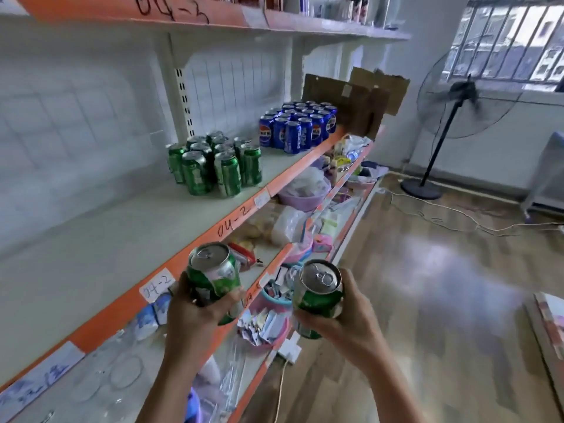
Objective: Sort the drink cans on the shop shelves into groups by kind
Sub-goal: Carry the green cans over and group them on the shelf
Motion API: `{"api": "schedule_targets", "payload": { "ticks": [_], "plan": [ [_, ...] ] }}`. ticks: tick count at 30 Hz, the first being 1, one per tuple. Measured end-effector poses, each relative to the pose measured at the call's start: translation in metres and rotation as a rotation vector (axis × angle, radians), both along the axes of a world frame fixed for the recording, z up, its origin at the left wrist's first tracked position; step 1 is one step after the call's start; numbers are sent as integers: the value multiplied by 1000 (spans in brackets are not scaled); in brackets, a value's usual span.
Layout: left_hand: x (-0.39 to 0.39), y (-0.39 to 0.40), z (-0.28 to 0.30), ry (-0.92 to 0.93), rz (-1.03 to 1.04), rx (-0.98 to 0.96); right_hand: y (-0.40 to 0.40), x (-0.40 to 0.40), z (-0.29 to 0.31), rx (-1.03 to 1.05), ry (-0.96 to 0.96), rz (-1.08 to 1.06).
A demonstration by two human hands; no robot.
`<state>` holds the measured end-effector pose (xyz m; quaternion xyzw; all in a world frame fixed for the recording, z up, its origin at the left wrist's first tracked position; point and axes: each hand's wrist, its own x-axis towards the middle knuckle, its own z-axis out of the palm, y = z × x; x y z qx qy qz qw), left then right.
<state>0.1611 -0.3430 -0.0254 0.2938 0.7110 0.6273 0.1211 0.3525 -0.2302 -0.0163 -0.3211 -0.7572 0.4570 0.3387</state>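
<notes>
the left hand (195, 312) curls its fingers round a green can (213, 276); the right hand (341, 319) grips another green can (317, 291); both held off the shelf's (122, 239) front edge; green cans (213, 163) and blue cans (299, 126) grouped apart toward its back

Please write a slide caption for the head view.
Each hand, left and right, holds a green can before green and blue groups.

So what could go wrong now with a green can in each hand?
1. The left hand and right hand each grip a green can beyond the shelf edge; a slip probably drops one on the floor.
2. The green group stands tightly packed, so adding cans may topple some.
3. The blue group is nearby; kinds could mix.
</notes>
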Motion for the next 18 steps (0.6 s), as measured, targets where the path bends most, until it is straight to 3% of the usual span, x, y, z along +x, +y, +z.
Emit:
{"api": "schedule_targets", "payload": {
  "ticks": [10, 18],
  "plan": [
    [-24, 69, 10, 21, 195, -21, 103, -56, -15, -91, 26, 127],
    [-151, 97, 10, -30, 373, 24, 140, -199, 21, 143, 11, 352]
  ]
}}
